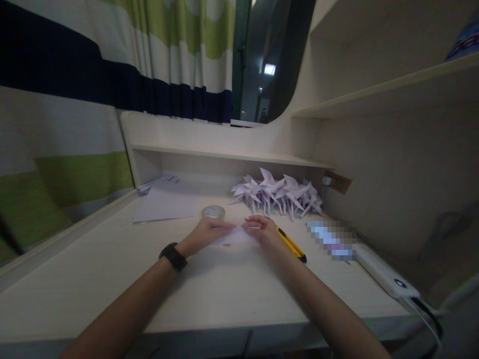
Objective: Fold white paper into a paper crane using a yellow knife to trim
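Note:
A small piece of white paper [238,236] is pinched between my two hands over the middle of the desk. My left hand [207,233], with a black watch on its wrist, grips the paper's left part between thumb and fingers. On the paper's right part, the thumb and fingers of my right hand [263,230] are closed. The fingertips of both hands nearly meet along its upper edge. Just behind my left hand lies a roll of clear tape [213,212]. A yellow and black utility knife [291,244] rests right beside my right hand.
Several white paper pinwheels [277,192] are heaped at the back right. Paper sheets [167,200] lie at the back left. Along the right side are a blurred-out phone [331,240] and a white power strip [387,274] with cables. A low shelf [232,156] spans the back.

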`<state>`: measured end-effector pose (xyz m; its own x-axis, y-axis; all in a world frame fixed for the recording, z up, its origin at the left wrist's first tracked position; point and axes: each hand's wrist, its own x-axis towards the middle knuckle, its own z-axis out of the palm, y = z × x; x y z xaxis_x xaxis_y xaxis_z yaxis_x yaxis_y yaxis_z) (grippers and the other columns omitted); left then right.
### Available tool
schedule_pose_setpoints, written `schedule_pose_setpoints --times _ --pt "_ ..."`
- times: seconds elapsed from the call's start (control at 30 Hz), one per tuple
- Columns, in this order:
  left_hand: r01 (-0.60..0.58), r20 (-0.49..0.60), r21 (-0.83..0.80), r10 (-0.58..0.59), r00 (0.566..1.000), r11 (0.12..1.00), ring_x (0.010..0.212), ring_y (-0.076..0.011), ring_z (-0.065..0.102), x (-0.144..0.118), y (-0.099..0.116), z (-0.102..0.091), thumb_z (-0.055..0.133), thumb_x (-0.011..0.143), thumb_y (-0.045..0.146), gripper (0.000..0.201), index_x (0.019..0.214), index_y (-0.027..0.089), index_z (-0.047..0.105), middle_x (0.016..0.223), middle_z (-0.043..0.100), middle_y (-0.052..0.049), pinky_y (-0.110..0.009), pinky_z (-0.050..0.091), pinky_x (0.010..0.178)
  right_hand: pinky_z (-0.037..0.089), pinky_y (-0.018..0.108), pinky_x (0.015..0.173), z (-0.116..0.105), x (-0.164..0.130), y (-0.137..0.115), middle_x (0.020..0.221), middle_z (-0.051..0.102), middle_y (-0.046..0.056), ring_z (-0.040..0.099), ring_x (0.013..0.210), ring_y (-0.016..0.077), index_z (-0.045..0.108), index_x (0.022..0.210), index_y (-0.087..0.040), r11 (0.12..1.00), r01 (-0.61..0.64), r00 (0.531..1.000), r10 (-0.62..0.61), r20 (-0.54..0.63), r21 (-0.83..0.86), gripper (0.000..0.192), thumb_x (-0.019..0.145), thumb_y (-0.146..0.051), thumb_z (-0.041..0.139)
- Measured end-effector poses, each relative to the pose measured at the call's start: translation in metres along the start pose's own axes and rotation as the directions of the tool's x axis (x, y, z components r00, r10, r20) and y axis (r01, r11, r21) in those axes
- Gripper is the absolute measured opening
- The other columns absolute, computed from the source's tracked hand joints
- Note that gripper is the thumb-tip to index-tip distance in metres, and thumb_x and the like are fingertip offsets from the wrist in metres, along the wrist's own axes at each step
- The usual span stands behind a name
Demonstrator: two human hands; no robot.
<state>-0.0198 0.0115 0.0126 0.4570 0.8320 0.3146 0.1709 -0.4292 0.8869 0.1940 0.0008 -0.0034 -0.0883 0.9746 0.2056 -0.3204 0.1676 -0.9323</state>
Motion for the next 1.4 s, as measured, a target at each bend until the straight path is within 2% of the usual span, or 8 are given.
schedule_pose_setpoints --times 0.23,0.43,0.67,0.83,1.03,1.2,1.3,1.4 --pt "0.056 0.108 -0.121 -0.043 0.993 0.991 0.070 -0.0182 0.066 -0.002 0.000 -0.001 0.067 0.080 0.038 0.035 0.104 0.014 0.073 0.082 0.073 -0.008 -0.030 0.052 0.068 0.049 0.029 0.061 -0.001 0.001 -0.001 0.069 0.072 0.002 0.064 0.060 0.0167 0.071 0.079 -0.019 0.999 0.026 1.000 -0.026 -0.005 0.031 0.036 0.046 -0.012 0.082" --pt "0.053 0.117 -0.206 -0.029 0.993 0.977 0.072 -0.0180 0.067 -0.002 -0.004 -0.002 0.068 0.079 0.040 0.043 0.115 0.016 0.067 0.091 0.072 -0.007 -0.032 0.055 0.068 0.049 0.029 0.061 0.000 0.000 -0.004 0.069 0.072 0.003 0.064 0.060 0.0173 0.070 0.075 -0.019 0.999 0.015 1.000 -0.015 0.001 0.041 0.032 0.045 -0.012 0.079" --pt "0.160 0.225 -0.383 -0.076 0.971 0.910 0.081 -0.0247 0.070 -0.003 0.001 -0.010 0.073 0.075 0.036 0.039 0.108 0.015 0.071 0.094 0.073 -0.012 -0.042 0.057 0.078 0.049 0.028 0.058 -0.004 0.001 -0.007 0.075 0.074 0.004 0.066 0.063 0.0193 0.071 0.077 -0.018 0.997 -0.033 0.999 0.030 0.041 0.075 0.032 0.048 -0.007 0.072" --pt "0.160 0.179 -0.401 -0.094 0.979 0.902 0.081 -0.0233 0.069 -0.002 0.002 -0.017 0.074 0.074 0.030 0.034 0.103 0.012 0.073 0.095 0.071 -0.012 -0.040 0.058 0.076 0.052 0.030 0.058 -0.011 0.004 -0.006 0.077 0.075 0.004 0.067 0.066 0.0207 0.071 0.079 -0.019 0.997 -0.016 0.999 0.013 0.043 0.081 0.033 0.049 -0.007 0.071" --pt "0.171 0.155 -0.440 -0.113 0.981 0.881 0.079 -0.0220 0.068 -0.001 0.000 -0.015 0.075 0.073 0.029 0.032 0.099 0.010 0.074 0.093 0.071 -0.013 -0.041 0.059 0.076 0.051 0.029 0.059 -0.015 0.006 -0.003 0.077 0.075 0.004 0.067 0.065 0.0197 0.071 0.080 -0.020 0.998 0.023 1.000 -0.024 0.007 0.055 0.034 0.049 -0.008 0.074" --pt "0.149 0.103 -0.456 -0.115 0.988 0.877 0.082 -0.0214 0.067 -0.001 0.001 -0.014 0.078 0.070 0.031 0.032 0.094 0.011 0.075 0.091 0.070 -0.011 -0.042 0.057 0.081 0.051 0.029 0.063 -0.013 0.005 -0.004 0.078 0.075 0.005 0.068 0.068 0.0194 0.071 0.082 -0.018 0.997 0.012 0.998 -0.016 0.062 0.071 0.034 0.050 -0.010 0.078" --pt "0.149 0.067 -0.387 -0.133 0.989 0.910 0.083 -0.0211 0.066 -0.001 0.004 -0.013 0.077 0.071 0.039 0.033 0.089 0.011 0.075 0.090 0.071 -0.010 -0.041 0.057 0.082 0.052 0.030 0.065 -0.012 0.006 -0.002 0.078 0.075 0.005 0.069 0.070 0.0203 0.071 0.083 -0.018 0.998 0.012 0.997 -0.017 0.075 0.063 0.033 0.051 -0.016 0.082" --pt "0.137 0.023 -0.228 -0.135 0.991 0.964 0.074 -0.0188 0.065 -0.001 0.009 -0.011 0.075 0.071 0.046 0.037 0.084 0.012 0.076 0.081 0.071 -0.008 -0.036 0.059 0.073 0.052 0.028 0.064 -0.011 0.007 0.001 0.075 0.075 0.005 0.070 0.068 0.0194 0.071 0.080 -0.018 1.000 0.025 0.999 -0.025 0.034 0.015 0.032 0.051 -0.021 0.086"
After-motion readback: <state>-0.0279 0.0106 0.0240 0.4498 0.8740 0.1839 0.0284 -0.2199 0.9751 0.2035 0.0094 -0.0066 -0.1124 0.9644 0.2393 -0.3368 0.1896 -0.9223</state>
